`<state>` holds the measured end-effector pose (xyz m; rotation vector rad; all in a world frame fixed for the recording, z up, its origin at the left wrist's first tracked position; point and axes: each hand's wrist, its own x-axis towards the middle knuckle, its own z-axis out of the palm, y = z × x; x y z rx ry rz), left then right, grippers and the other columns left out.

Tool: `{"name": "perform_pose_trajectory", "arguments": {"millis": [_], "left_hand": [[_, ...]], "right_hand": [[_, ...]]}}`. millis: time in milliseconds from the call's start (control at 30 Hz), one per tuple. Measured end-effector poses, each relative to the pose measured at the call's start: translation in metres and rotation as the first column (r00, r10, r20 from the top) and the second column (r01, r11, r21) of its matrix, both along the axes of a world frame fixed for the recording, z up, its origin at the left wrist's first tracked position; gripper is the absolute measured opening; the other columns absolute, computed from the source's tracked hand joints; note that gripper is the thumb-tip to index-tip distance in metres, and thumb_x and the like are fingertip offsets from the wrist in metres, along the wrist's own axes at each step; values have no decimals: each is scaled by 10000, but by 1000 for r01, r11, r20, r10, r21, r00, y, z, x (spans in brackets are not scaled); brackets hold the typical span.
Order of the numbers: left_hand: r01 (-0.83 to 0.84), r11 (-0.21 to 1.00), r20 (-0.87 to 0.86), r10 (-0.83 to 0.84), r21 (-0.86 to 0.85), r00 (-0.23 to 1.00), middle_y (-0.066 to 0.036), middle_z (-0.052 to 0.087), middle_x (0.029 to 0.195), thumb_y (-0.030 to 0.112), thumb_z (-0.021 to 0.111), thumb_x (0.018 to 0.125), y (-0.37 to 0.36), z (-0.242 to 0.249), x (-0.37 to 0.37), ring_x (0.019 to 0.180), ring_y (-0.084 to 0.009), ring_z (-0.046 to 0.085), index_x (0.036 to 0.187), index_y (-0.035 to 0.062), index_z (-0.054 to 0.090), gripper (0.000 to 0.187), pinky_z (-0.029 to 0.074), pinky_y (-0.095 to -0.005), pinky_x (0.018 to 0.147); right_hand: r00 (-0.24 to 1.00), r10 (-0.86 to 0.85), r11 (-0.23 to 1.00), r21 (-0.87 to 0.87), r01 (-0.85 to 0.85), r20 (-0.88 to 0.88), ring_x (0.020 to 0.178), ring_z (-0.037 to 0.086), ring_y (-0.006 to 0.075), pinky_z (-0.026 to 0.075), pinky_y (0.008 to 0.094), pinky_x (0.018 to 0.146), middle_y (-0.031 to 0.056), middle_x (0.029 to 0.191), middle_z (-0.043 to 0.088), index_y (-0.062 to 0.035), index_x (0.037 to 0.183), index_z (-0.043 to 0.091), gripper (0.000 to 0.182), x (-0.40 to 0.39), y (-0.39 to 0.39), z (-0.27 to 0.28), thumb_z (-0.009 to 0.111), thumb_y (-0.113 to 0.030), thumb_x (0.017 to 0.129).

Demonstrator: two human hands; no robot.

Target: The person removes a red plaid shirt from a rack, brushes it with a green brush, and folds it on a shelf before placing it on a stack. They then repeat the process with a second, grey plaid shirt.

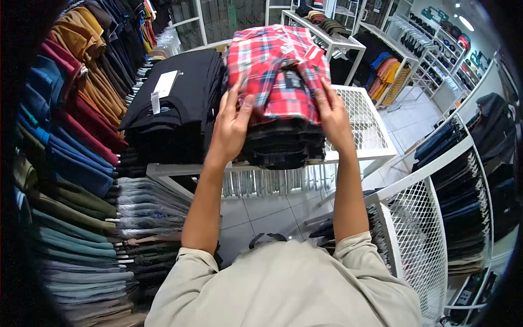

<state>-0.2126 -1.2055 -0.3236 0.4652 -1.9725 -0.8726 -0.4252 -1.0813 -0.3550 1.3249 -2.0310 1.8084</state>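
A folded red plaid shirt (pixel 272 60), with a dark label at its collar and a red-and-white tag, lies on a stack of dark folded garments (pixel 283 141). My left hand (pixel 233 121) rests along the shirt's left edge, fingers stretched forward and thumb apart on the fabric. On the opposite edge, my right hand (pixel 333 115) touches the shirt with its fingers extended. Both hands look open and lie against the cloth without visibly pinching it. Left of them is a pile of black folded shirts (pixel 188 82) with a white tag (pixel 165 83) on top.
The stacks sit on a white mesh-topped table (pixel 362 117). Hanging clothes (pixel 81 131) crowd the left side. A white mesh rack (pixel 419 245) with dark trousers (pixel 463 191) stands close on my right. Another white display table (pixel 327 35) and a tiled floor (pixel 406 120) are behind.
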Motion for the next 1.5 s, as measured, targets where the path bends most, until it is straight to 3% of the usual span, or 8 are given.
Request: {"name": "perform_pose_trajectory", "arguments": {"millis": [333,400,700,833,967,1067,1233,1500], "left_hand": [[-122,989,21,124,-80,992,-269,407,1518,580,439,1021,-5,-17,11,1393,-416,435,1548,149,379,683,382,-472,1123],[-128,988,-2,128,-91,992,-246,401,1539,518,427,1046,-5,-18,18,1440,-367,385,1546,77,370,670,307,-442,1174],[-306,897,-183,258,-321,949,-286,408,1491,443,506,1032,64,-31,45,1416,-415,385,1508,-9,381,668,316,-478,1155],[-160,922,-142,116,-354,983,-245,516,1416,432,472,1038,104,-69,53,1344,-373,483,1409,-30,491,593,350,-455,1130],[68,981,-2,-69,-179,998,-235,609,1292,355,532,1023,138,-100,40,1237,-365,570,1393,-8,527,518,424,-441,1044],[288,957,74,-286,-21,955,-218,667,1189,288,590,1002,160,-115,28,1142,-356,632,1383,14,550,470,471,-431,984],[559,821,227,-569,115,790,-185,723,1083,220,609,986,174,-141,16,1050,-324,685,1357,33,581,416,495,-415,946],[884,374,106,-927,279,359,-151,716,953,178,586,1005,207,-147,-8,821,-205,674,1316,6,603,355,527,-326,765]], "right_hand": [[997,-66,997,-32,67,30,1133,596,365,433,394,1018,260,1239,582,-32,1414,549,666,11,3,-9,533,-547,992],[996,-85,996,-30,86,24,1132,598,363,436,398,1017,255,1238,584,-29,1405,557,667,17,9,-6,537,-551,989],[983,-181,973,-142,184,36,1213,556,370,403,408,1072,259,1322,543,32,1394,528,610,44,56,-14,558,-443,1011],[984,-168,975,-138,174,54,1167,584,328,459,414,1003,227,1323,552,-8,1389,543,500,83,107,-31,595,-320,1001],[967,-233,968,-67,240,103,1121,614,331,489,416,965,215,1324,554,-16,1377,551,462,109,156,-74,638,-217,971],[920,-361,930,-13,367,150,1121,619,248,505,343,918,139,1343,554,-36,1385,560,459,122,199,-105,666,-169,958],[664,-699,705,99,702,266,1050,659,239,527,351,855,140,1349,556,-70,1336,614,416,173,267,-144,689,-151,935],[214,-968,229,114,967,134,968,686,205,534,307,799,131,1292,579,-59,1272,643,344,276,304,-116,680,-88,931]]}}
